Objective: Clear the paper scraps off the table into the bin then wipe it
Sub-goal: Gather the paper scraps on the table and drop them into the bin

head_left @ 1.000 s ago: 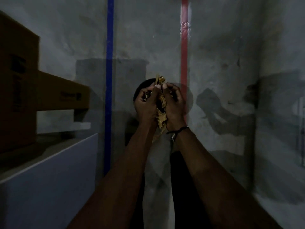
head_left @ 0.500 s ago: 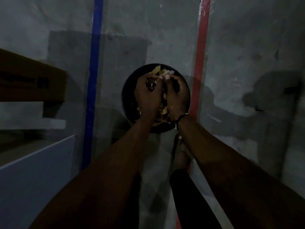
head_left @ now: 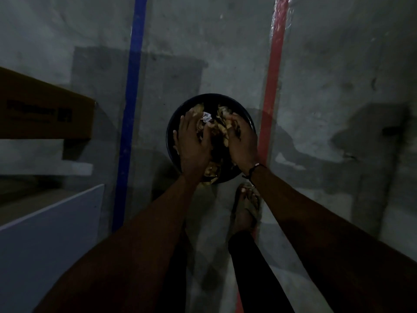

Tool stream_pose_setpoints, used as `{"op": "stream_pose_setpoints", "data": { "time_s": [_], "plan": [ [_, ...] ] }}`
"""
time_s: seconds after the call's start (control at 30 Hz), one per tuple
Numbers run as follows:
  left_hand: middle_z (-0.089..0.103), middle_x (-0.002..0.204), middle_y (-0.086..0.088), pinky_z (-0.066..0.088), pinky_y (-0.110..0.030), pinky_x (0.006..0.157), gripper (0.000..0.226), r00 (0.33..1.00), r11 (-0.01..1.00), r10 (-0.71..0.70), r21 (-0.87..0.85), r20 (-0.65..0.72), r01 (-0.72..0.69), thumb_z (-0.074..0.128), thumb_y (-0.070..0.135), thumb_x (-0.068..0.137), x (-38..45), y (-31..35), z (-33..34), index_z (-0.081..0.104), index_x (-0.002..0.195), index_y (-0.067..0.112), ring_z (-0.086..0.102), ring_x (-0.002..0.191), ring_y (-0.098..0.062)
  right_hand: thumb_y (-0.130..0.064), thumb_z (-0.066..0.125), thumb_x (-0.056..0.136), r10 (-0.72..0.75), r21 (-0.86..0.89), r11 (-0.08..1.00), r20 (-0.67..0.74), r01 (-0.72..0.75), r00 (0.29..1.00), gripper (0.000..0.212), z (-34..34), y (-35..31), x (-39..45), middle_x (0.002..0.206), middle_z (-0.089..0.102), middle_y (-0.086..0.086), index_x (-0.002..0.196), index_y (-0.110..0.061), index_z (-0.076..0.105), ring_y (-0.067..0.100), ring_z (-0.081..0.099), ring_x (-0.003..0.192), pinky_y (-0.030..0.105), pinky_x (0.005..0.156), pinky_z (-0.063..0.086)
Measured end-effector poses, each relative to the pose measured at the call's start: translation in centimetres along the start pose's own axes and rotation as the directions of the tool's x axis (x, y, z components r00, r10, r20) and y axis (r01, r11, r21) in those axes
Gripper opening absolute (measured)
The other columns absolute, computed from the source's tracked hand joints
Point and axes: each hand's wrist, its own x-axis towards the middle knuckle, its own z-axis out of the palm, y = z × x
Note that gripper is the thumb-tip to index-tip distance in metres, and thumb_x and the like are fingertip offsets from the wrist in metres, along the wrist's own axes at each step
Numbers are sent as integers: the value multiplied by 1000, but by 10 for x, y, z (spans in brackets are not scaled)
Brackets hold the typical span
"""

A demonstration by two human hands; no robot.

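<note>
A round black bin (head_left: pixel 225 100) stands on the grey floor straight below me. My left hand (head_left: pixel 191 141) and my right hand (head_left: pixel 242 141) hover over its mouth, a gap between them and the fingers spread. Tan paper scraps (head_left: pixel 222 124) and one small white crumpled piece (head_left: pixel 206 116) show between the hands, at or inside the bin's opening. More tan scraps (head_left: pixel 211 175) lie at the bin's near rim under my left wrist. The table is not in view.
A blue tape line (head_left: pixel 133 86) and a red tape line (head_left: pixel 274 86) run along the concrete floor either side of the bin. A brown cardboard box (head_left: pixel 45 114) and a white panel (head_left: pixel 49 233) sit at the left. My sandalled foot (head_left: pixel 246 206) stands just before the bin.
My hands came down over the bin pressed together on a bundle of scraps, then parted; the scraps now fall loose into the bin. My view tilted further down.
</note>
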Motion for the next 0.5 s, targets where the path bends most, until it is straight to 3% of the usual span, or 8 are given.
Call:
{"op": "stream_pose_setpoints", "data": {
  "time_s": [0.07, 0.17, 0.27, 0.33, 0.5],
  "plan": [
    [48, 161, -3, 15, -49, 127, 54, 1000, 1000, -11, -22, -4, 11, 50, 43, 105, -4, 10, -9, 56, 150, 14, 33, 155, -23, -7, 49, 109, -10, -3, 1000, -1, 10, 1000, 35, -4, -7, -3, 146, 62, 9, 143, -4, 59, 16, 55, 134, 25, 115, 43],
    [56, 153, -9, 30, -51, 125, 49, 999, 995, 33, -90, -19, -34, 49, 38, 106, -15, 23, -23, 59, 144, 9, 45, 148, -25, -3, 48, 108, -25, 1, 1000, 2, 25, 1000, 35, -11, -20, -12, 144, 62, 8, 141, -3, 61, 8, 56, 128, 18, 111, 45],
    [62, 144, -11, 43, -30, 114, 36, 999, 983, 49, -174, -23, -53, 56, 23, 108, -29, 37, -44, 62, 138, 3, 52, 131, -7, -4, 48, 109, 7, 25, 1000, 6, -7, 1000, 35, -18, -41, -29, 144, 63, 9, 141, -4, 61, 15, 59, 130, 29, 114, 47],
    [62, 144, -7, 45, -24, 110, 32, 999, 981, 40, -187, -16, -42, 57, 20, 109, -41, 50, -59, 62, 137, 6, 53, 129, -5, -9, 49, 110, 29, 30, 999, 14, -30, 999, 34, -22, -54, -40, 144, 63, 10, 143, -5, 60, 21, 59, 132, 39, 116, 47],
    [67, 135, -4, 53, -43, 108, 34, 996, 967, -85, -244, -36, 74, 56, 34, 108, -81, 91, -104, 64, 132, 11, 62, 125, -16, -8, 51, 109, 33, 31, 999, -27, -32, 999, 31, -46, -107, -78, 137, 67, 12, 137, -4, 64, 23, 62, 127, 41, 111, 50]
  ]
}}
